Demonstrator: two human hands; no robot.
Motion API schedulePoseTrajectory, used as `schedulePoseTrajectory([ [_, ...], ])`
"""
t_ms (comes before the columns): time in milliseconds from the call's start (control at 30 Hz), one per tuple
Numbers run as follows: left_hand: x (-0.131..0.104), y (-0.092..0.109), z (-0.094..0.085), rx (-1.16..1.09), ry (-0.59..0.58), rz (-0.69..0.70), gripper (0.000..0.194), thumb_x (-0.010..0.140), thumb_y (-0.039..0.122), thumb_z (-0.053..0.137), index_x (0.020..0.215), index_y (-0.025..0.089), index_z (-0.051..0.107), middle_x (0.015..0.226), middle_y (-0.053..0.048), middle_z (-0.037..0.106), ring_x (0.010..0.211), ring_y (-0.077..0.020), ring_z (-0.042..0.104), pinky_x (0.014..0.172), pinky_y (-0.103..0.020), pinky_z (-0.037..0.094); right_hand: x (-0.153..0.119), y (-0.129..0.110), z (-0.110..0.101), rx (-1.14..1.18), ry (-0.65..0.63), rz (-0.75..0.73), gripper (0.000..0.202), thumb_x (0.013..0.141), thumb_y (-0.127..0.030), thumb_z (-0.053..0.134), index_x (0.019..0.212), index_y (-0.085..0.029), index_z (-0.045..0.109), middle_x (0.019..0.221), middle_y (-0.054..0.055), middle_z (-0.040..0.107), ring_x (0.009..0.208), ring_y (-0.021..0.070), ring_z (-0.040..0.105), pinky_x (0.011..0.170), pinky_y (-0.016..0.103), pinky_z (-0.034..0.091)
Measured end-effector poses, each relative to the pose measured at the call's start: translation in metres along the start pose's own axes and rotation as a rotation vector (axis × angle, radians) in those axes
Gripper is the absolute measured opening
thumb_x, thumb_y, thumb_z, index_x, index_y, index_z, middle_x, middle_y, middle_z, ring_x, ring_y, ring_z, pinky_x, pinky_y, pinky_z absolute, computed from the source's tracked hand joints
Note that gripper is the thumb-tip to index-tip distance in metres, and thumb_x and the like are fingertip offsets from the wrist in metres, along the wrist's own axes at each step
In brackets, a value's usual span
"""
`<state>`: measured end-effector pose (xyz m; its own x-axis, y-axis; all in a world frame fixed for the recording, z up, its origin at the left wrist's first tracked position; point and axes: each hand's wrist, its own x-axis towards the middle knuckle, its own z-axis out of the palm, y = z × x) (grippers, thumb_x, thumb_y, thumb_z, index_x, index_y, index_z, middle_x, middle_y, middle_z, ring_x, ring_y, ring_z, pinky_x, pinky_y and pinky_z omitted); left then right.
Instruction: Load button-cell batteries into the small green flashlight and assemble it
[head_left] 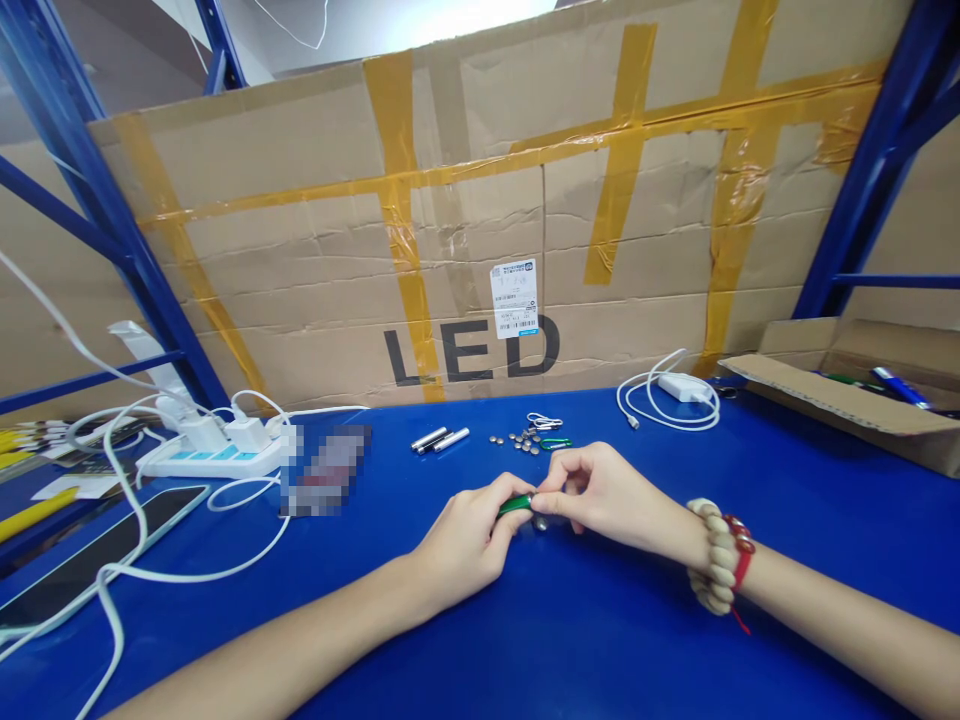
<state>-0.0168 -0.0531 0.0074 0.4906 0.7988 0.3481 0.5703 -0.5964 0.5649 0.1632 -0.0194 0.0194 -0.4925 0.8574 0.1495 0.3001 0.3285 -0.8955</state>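
My left hand (469,535) is closed around a small green metal tube (515,505), like a mini flashlight body, held level just above the blue table. At the tube's right end, my right hand (592,492) pinches with thumb and forefinger; whatever sits between those fingertips is mostly hidden. Just below the tube's end is a small silver piece (540,522). Beyond my hands lie several button cells (523,440), a green carabiner clip (556,443) and a thin silvery clip or cord loop (543,421). Several silver tubes with dark parts (441,440) rest to their left.
A white power strip (217,460) with plugs and trailing cables stands left, near a phone (97,550). A coiled white cable with adapter (684,388) lies at the back right. An open carton (847,400) sits far right. A large cardboard sheet (315,270) walls the back.
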Motion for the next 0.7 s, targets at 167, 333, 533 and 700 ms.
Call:
schedulePoseTrajectory([
  [167,0.0004,-0.0001,0.0001,0.008,-0.001,-0.004,0.016,0.087,0.019,0.041,0.098,0.020,0.053,0.083,-0.001,0.065,0.070,-0.0125,0.059,0.063,-0.020,0.043,-0.0010,0.0005,-0.0009,-0.014,0.007,0.001,0.030,0.063,-0.041,0.070,0.063,-0.013,0.060,0.059,0.004,0.065,0.043,0.0087,0.051,0.040,0.019,0.041],
  [333,0.0015,-0.0017,-0.0001,0.027,-0.005,-0.005,0.017,0.087,0.020,0.041,0.099,0.021,0.054,0.085,0.000,0.065,0.072,-0.0125,0.060,0.065,-0.020,0.043,-0.0010,-0.0018,-0.0013,-0.042,0.013,-0.005,0.030,0.063,-0.041,0.070,0.063,-0.013,0.060,0.059,0.004,0.065,0.043,0.0088,0.052,0.040,0.019,0.041],
  [533,0.0019,-0.0021,-0.0002,0.025,0.001,-0.002,0.018,0.088,0.022,0.041,0.101,0.022,0.054,0.089,0.000,0.065,0.075,-0.0126,0.060,0.067,-0.020,0.043,-0.0001,-0.0009,-0.0026,-0.062,0.022,-0.028,0.029,0.064,-0.041,0.070,0.063,-0.013,0.061,0.060,0.003,0.065,0.044,0.0089,0.053,0.041,0.019,0.042],
  [700,0.0021,-0.0016,-0.0002,0.031,-0.010,-0.005,0.019,0.088,0.022,0.042,0.102,0.022,0.055,0.089,0.001,0.066,0.075,-0.0126,0.061,0.067,-0.020,0.044,0.0000,-0.0006,-0.0039,-0.068,0.007,-0.008,0.031,0.063,-0.043,0.070,0.064,-0.013,0.062,0.061,0.004,0.066,0.044,0.0092,0.053,0.041,0.020,0.042],
])
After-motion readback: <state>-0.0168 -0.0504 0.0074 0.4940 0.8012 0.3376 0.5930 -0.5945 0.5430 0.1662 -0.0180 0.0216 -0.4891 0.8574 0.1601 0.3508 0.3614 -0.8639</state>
